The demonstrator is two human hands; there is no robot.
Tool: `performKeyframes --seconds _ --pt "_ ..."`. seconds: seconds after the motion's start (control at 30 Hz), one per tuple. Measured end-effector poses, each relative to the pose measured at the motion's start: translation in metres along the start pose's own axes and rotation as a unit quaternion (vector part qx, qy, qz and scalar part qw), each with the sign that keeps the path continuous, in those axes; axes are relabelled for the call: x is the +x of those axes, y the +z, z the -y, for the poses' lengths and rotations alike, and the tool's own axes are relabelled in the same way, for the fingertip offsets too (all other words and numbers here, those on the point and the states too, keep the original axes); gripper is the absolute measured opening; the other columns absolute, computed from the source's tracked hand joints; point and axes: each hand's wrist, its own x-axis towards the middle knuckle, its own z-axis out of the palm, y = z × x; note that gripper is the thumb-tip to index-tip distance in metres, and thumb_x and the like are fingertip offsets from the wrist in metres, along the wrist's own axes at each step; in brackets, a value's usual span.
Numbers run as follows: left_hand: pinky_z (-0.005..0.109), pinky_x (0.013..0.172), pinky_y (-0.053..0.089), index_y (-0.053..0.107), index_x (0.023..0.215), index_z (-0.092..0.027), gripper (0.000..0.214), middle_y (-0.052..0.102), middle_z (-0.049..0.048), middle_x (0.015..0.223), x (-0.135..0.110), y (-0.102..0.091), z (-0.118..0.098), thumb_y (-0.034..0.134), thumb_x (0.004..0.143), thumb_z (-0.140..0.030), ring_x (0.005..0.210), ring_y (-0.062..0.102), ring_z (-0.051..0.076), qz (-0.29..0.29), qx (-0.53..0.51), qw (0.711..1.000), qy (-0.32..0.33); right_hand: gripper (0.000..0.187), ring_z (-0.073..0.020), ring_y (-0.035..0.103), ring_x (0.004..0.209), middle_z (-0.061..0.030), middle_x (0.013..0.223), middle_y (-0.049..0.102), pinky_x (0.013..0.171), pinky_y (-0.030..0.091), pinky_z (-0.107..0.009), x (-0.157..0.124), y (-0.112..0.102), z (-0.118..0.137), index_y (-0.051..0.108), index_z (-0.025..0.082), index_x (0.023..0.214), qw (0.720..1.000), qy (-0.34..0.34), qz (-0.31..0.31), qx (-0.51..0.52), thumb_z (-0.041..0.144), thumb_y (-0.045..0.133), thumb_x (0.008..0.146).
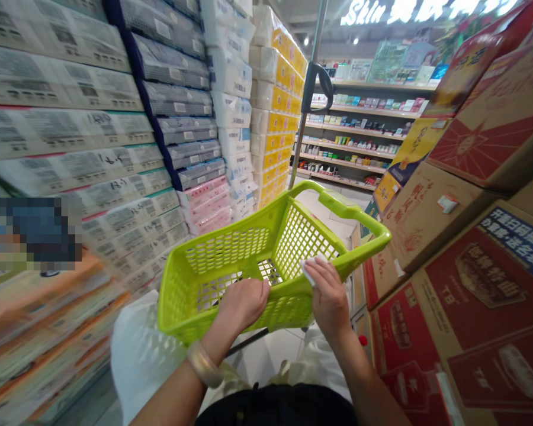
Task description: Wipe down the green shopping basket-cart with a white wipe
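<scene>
Lime-green plastic shopping basket w/ lattice walls sits right in front of the person, btwn stacked packs on their L & cartons on their R, its raised green loop handle at the far R end. L hand is curled tight over the near rim, gold-coloured bangle on that wrist. R hand is on the same rim, nearer the handle, fingers bent round a small white cloth-like wad & pressing it to the plastic; cloth or tissue, can't tell. Translucent white plastic bag hangs just beside the basket's L end. Behind the handle, a thin metal pole w/ dark grip. Over on the L: wrapped white-and-yellow packs & pink packs. R: red-and-tan cardboard cartons. Back: shelves w/ small boxes, lit white sign above, reads "Skin" in pt.
</scene>
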Motion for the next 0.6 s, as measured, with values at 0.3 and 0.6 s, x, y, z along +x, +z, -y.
performKeyframes --seconds 0.3,0.6 --pt "0.039 0.079 0.049 0.070 0.091 -0.015 0.055 0.074 0.0148 0.100 -0.002 0.000 -0.001 0.018 0.099 -0.034 0.095 0.069 0.030 -0.001 0.017 1.000 0.019 0.045 -0.0202 0.060 0.120 -0.0062 0.115 0.072 0.107 0.046 -0.044 -0.007 0.008 0.013 0.066 0.021 0.120 0.996 -0.045 0.072 0.033 0.002 0.039 0.089" --pt "0.039 0.078 0.048 0.070 0.088 -0.016 0.055 0.074 0.0150 0.096 -0.002 0.000 -0.001 0.019 0.099 -0.035 0.093 0.069 0.030 -0.004 0.016 1.000 0.017 0.045 -0.0226 0.057 0.123 -0.0078 0.115 0.071 0.110 0.042 -0.049 -0.001 -0.003 0.002 0.067 0.021 0.119 1.000 0.002 0.005 -0.005 0.003 0.038 0.089"
